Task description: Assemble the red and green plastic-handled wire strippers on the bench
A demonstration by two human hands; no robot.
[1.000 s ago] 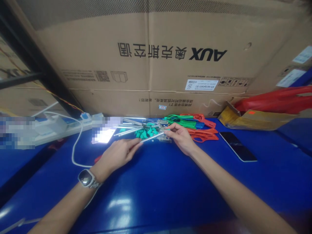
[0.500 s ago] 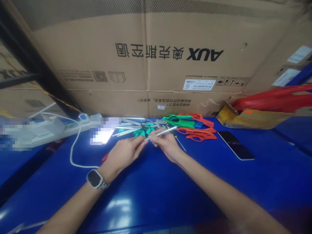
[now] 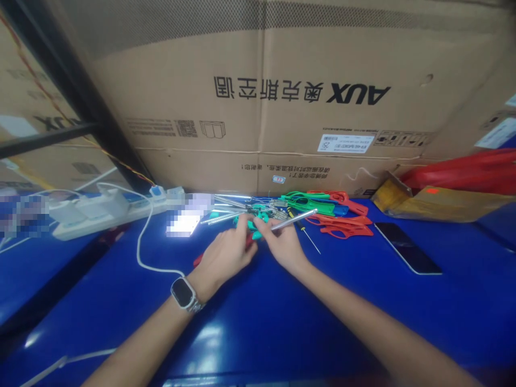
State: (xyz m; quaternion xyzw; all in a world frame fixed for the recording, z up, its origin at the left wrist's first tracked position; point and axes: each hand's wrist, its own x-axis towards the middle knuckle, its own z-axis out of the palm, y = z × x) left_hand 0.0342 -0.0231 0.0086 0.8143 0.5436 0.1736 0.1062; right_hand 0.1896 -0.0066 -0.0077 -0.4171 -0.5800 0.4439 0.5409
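My right hand (image 3: 282, 244) pinches a thin silver metal rod (image 3: 296, 219) that points up and to the right. My left hand (image 3: 228, 255), with a smartwatch (image 3: 183, 294) on its wrist, is closed next to it, its fingertips at the rod's near end beside a small teal plastic piece (image 3: 258, 234). Just behind the hands lies a pile of metal rods (image 3: 223, 207) and teal parts. Green scissors (image 3: 306, 203) and red scissors (image 3: 346, 226) lie to the right of the pile. All rest on a blue table (image 3: 262, 312).
A big cardboard box (image 3: 282, 107) stands along the table's back edge. A white power strip (image 3: 105, 212) with a cable lies at the left. A dark phone (image 3: 407, 248) lies at the right, and a small screwdriver (image 3: 308, 236) beside my right hand. Red plastic and a yellow box (image 3: 439, 201) sit far right.
My right hand left the pile and closed on the rod beside my left hand. Both hands have come together at the rod's near end, where a teal piece now shows.
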